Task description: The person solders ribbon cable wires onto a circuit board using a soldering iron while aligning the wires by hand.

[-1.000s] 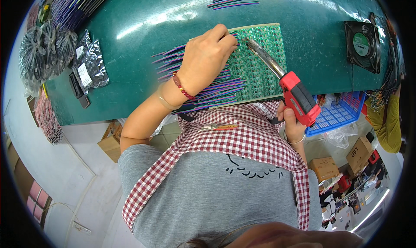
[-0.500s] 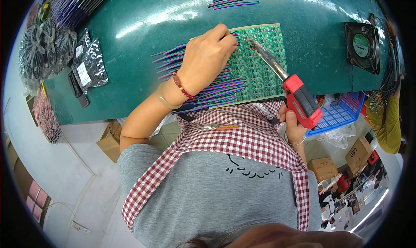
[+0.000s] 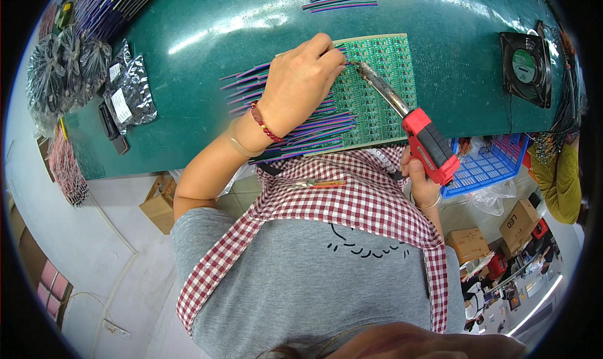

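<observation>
Left hand (image 3: 300, 78) is lying over the wires (image 3: 320, 132), fingertips bunching together above the circuit board (image 3: 380, 105); can't tell if they're pinching a wire, the hand is hiding it. Right hand (image 3: 421, 176) is gripping the soldering iron (image 3: 432, 144), fingers curling round the handle. Board is lying on the green table (image 3: 465, 64). Iron's tip is sitting just beside the left fingers: a slip could be burning them; lingering heat could be scorching the board.

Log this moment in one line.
left hand: over wires; right hand: holding red soldering iron; under iron: green circuit board; rest: black fan, blue crate
</observation>
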`<state>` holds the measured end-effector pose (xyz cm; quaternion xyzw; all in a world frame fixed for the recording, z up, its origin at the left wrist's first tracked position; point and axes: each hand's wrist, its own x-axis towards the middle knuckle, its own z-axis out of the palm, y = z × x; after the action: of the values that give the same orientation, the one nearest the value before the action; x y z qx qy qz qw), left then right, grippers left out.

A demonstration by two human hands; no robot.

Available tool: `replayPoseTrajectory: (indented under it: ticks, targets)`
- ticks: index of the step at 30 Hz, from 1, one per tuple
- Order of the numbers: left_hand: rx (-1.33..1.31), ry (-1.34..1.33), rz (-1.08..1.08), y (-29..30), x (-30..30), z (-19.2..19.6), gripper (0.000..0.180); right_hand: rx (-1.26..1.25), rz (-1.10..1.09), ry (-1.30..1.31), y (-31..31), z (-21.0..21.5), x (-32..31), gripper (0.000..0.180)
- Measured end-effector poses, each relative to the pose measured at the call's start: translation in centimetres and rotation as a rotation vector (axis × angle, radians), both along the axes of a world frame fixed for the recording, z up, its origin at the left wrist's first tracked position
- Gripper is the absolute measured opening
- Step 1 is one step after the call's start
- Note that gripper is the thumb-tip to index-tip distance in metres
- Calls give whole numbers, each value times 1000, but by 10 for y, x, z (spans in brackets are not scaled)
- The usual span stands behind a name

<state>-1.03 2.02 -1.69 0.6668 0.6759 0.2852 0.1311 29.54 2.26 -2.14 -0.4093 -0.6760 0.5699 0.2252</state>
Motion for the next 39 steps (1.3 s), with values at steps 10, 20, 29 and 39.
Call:
replayPoseTrajectory:
  ticks: [10, 20, 29, 39]
  targets:
    - [-2, 5, 2, 2, 0, -1, 8, -107, -124, 64, -2, 10, -8, 34]
    - [20, 0, -12, -3, -2, -2, 9, -72, -99, 14, -14, 4, -2, 34]
    - [22, 7, -10, -3, -2, -2, 9, -9, -25, -26, -12, -10, 7, 33]
    - [14, 18, -16, -1, -2, -3, 8, -222, -124, 91, -4, 18, -5, 30]
